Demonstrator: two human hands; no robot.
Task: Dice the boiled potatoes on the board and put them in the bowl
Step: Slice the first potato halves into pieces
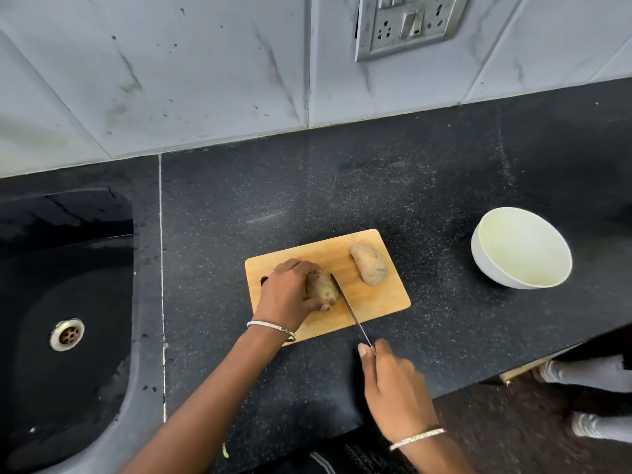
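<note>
A wooden cutting board (372, 302) lies on the black counter. On its left part my left hand (289, 292) grips a brown boiled potato (321, 287) from above. My right hand (390, 381) holds the handle of a knife (350, 311), whose blade rests against the right end of that potato. A second whole potato (368, 264) lies free at the board's far right corner. A white bowl (492, 265) with nothing visible inside stands on the counter to the right of the board.
A black sink (68, 295) with a metal drain (67, 334) is sunk into the counter at the left. A tiled wall with a socket plate (407, 23) rises behind. The counter's front edge (513, 369) runs diagonally at the lower right.
</note>
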